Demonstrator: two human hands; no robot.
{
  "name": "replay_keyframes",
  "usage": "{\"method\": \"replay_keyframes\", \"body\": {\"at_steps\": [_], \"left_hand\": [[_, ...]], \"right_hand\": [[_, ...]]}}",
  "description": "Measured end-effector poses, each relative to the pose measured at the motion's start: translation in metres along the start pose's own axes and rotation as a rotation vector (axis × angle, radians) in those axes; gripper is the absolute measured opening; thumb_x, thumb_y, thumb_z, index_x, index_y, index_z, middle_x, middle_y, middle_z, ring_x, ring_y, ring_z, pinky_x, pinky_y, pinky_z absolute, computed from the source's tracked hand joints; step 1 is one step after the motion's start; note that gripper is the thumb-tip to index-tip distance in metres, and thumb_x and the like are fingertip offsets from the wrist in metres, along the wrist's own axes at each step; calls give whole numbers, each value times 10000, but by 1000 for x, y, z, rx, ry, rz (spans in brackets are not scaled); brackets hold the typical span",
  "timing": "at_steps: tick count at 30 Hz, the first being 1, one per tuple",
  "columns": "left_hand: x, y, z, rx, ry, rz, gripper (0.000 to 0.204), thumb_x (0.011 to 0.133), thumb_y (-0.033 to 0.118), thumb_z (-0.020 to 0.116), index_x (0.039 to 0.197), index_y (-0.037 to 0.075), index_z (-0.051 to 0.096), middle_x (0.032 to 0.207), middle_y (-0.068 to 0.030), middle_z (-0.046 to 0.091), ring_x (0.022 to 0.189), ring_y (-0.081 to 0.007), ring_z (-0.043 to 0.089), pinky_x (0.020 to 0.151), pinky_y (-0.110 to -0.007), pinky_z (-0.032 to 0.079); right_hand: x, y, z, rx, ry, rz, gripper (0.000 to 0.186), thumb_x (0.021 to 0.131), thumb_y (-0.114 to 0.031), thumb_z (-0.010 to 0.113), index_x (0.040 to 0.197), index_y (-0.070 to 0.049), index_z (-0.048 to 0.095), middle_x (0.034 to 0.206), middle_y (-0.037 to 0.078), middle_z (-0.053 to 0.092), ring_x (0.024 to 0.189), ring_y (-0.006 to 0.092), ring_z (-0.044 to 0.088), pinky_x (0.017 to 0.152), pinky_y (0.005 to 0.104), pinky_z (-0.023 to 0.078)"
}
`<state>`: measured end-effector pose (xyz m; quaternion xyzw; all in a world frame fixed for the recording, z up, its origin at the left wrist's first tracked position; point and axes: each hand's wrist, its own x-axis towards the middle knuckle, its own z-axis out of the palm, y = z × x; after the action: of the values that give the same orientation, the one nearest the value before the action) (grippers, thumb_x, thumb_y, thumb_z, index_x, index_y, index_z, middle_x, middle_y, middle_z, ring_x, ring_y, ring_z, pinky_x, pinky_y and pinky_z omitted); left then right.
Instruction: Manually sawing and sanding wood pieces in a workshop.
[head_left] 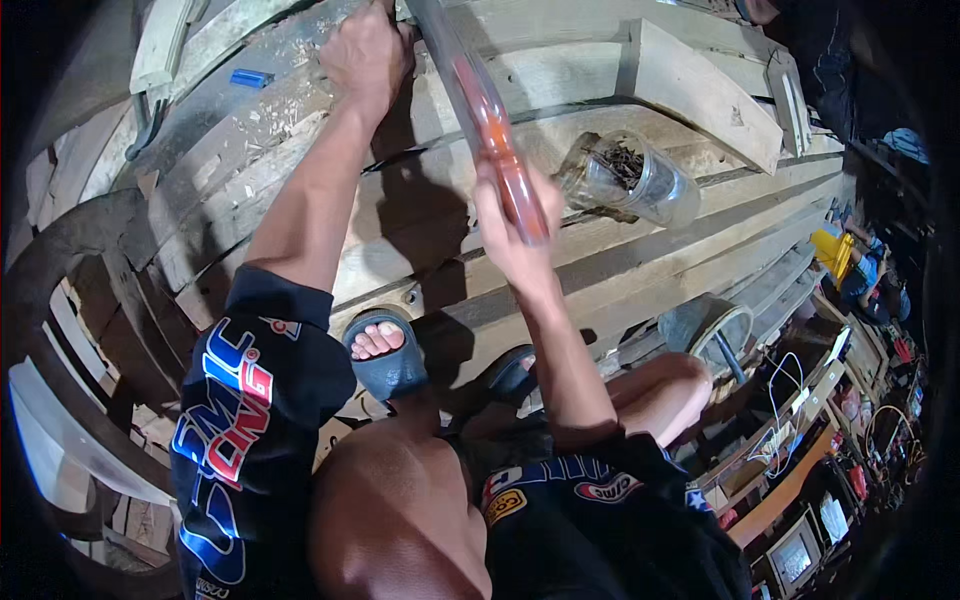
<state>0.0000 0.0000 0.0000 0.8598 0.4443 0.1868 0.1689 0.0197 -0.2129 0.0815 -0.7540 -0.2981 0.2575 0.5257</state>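
Head view, right hand (503, 232): the fingers are being wrapped tightly around the tool's orange-red handle.
Tool (508, 165): it is being held above the planks (560, 262), motion-blurred, its far end being cut off by the upper edge.
Left hand (368, 55): the fingers are being kept curled near the upper edge; whether anything is being held cannot be told.
Lettering: blue, white and red print is being shown on the dark shirt (620, 540).
Clear container (670, 190): dark slender pieces (622, 163) are being contained, beside the right hand.
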Motion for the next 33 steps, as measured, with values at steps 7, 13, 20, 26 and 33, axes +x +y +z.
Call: {"method": "replay_keyframes", "body": {"at_steps": [7, 13, 20, 26, 33], "left_hand": [[-6, -7, 5, 7, 141, 118, 112, 657, 160, 602, 718, 90, 664, 824, -83, 651, 766, -305, 642, 700, -424, 519], [-8, 0, -7, 11, 51, 85, 125, 666, 173, 624, 751, 92, 668, 840, -81, 645, 813, -288, 641, 753, -425, 504], [-6, 1, -5, -106, 118, -20, 86, 740, 138, 609, 782, 66, 630, 825, -139, 633, 753, -366, 625, 671, -467, 496], [-3, 7, -3, -72, 80, -128, 111, 721, 141, 629, 792, 61, 655, 870, -146, 661, 758, -364, 646, 668, -458, 514], [-6, 3, -2, -11, 68, -152, 117, 690, 151, 657, 769, 70, 687, 840, -85, 667, 805, -277, 654, 687, -423, 524]], "right_hand": [[-22, -27, 15, 174, 68, 269, 96, 819, -68, 629, 884, -13, 584, 678, 25, 549, 617, 79, 502, 581, 260, 440], [1, -49, 13, 118, 52, 311, 75, 840, -54, 596, 896, -11, 573, 651, -3, 498, 578, 72, 436, 538, 253, 386], [11, -62, 6, -53, 44, 137, 73, 828, -50, 604, 825, 7, 558, 649, 80, 530, 561, 143, 503, 546, 304, 425], [-46, -73, -23, -250, -24, 67, 121, 790, -49, 657, 820, -5, 548, 646, 103, 561, 515, 184, 564, 524, 273, 445], [-141, -59, -74, -206, -96, 129, 85, 743, -51, 618, 779, -6, 556, 611, 77, 558, 502, 177, 568, 492, 279, 442]]}}
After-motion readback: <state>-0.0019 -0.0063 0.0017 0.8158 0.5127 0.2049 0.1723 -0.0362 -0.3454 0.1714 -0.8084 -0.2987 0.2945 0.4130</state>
